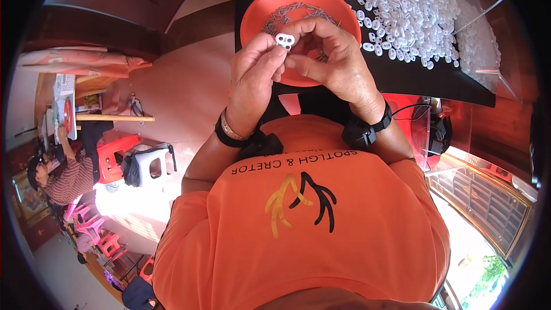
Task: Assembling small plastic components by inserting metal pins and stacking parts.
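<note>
As we look down at the two bare hands, we find the left hand (252, 74) pinching a small white piece (284, 37) between thumb and bent forefinger, its dark rounded holes turned toward us. The right hand (347, 68) is curled just beside it, forefinger arched toward the piece and thumb reaching in below; we cannot tell whether its fingertips touch the piece or grip anything, since they are partly hidden. On the left wrist we see a patterned bracelet (231, 129) beside a black strap (222, 136); on the right wrist, a black band (384, 116) carries a dark boxy device (359, 134).

Beneath the hands, we see a round orange-red plate (252, 16) on a black table (413, 80), with short grey metallic pins (281, 16) scattered across it, some covered by the fingers. To the plate's right we have a large heap of white pieces (407, 6), spreading loosely toward its rim, and beyond that a clear panel (485, 40).

Nearest us is an orange shirt (298, 264) bearing a yellow and black branching print (324, 206). Well off to our left, a co-worker in a striped top (74, 175) stretches an arm forward, near a red stool (110, 158) and a white stool (163, 158) with a black bag (131, 169) beside it.
</note>
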A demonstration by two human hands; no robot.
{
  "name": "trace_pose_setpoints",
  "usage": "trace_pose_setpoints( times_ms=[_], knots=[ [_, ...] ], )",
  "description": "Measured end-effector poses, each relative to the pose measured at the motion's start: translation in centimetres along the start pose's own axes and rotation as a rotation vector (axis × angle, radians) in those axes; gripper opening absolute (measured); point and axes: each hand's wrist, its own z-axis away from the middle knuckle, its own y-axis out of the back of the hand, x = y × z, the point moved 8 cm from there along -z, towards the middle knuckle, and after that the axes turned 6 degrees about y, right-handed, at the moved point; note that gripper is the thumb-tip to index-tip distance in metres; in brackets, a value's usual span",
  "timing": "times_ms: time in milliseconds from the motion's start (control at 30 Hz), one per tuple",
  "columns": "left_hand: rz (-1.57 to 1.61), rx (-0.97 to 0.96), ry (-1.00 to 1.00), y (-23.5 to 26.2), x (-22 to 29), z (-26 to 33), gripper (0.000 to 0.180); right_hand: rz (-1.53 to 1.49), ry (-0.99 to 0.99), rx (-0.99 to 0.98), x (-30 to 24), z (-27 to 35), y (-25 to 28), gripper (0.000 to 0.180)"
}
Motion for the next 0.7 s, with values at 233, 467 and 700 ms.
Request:
trace_pose_setpoints(
  times_ms=[233,467,700],
  knots=[
    [0.122,-0.074,0.095,0.2,-1.3,-0.2,0.024,0.072,-0.005,-0.060,-1.2,-0.1,-0.1,0.020],
    [0.107,-0.076,0.065,-0.3,-0.5,-0.3,0.026,0.127,0.051,-0.061,-2.0,-0.2,-0.2,0.023],
    [0.064,-0.030,0.070,0.1,-0.3,-0.1,0.030,0.401,0.239,-0.007,-3.2,0.0,-0.6,0.032]
  ],
)
